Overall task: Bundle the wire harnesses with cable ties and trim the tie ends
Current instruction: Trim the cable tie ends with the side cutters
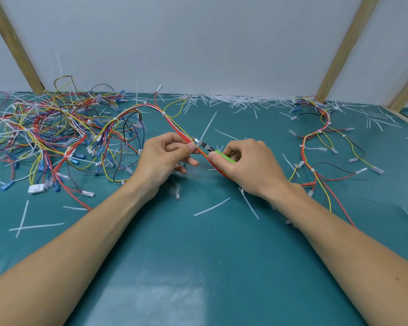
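Forearms nearest, over teal mat. Left hand: fingers curled, pinching wire bundle at cable tie, mid-table. Right hand: curled round green-handled cutters, tip at the tie. Bundle: light, limp, springy; best held just beside the tie. Tie tail: stiff, thin. Loose harness pile left.

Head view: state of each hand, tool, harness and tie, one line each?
Left hand: pinches the red-and-yellow wire harness at the tie.
Right hand: grips the green-handled cutter.
Green-handled cutter: held, tip at the tie head.
Red-and-yellow wire harness: held mid-run, several ties already on.
White cable tie: on the harness, tail uncut.
Tangled harness pile: lies loose, left.
Second harness: lies tied, right.
Cut tie ends: scattered.
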